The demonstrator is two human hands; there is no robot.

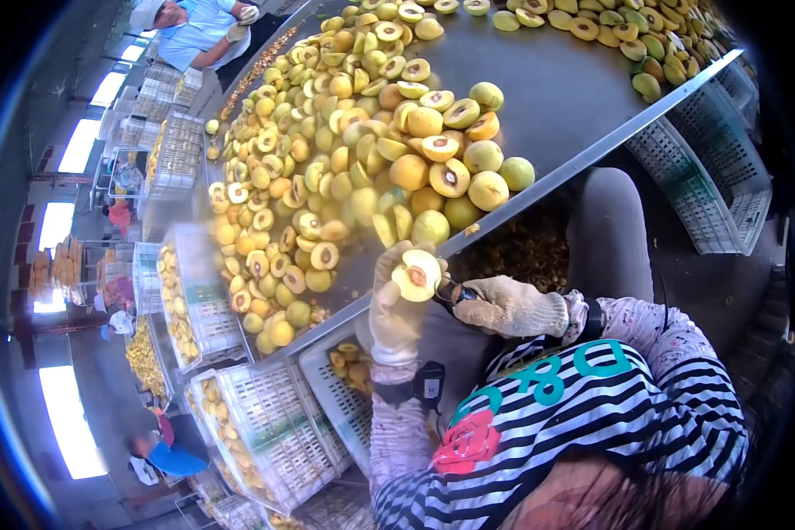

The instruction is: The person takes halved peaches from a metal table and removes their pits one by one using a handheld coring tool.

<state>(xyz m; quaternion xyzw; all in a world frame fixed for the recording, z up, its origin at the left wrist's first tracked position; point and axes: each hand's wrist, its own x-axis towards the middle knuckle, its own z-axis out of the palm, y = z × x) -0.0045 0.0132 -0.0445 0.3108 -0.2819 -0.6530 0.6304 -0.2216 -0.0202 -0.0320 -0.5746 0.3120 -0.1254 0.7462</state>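
Observation:
My left hand (391, 322), in a pale work glove, is closed round a halved yellow peach (416, 276). The cut face points up, with a brown pit or pit hollow in its middle. Just to the right, my gloved right hand (514, 306) grips a small dark-handled tool (455, 294). Its tip lies close to the peach's edge, and I cannot tell whether they touch. Beyond my hands, a heap of whole and halved peaches (450, 178) covers much of the metal table (552, 115).
The table's raised metal rim (592, 146) runs between me and the heap. Crates of fruit (278, 433) stand at my left, a plastic crate (702, 181) at the right. Dark scraps (526, 256) lie below the rim. Another person (199, 35) stands across the table.

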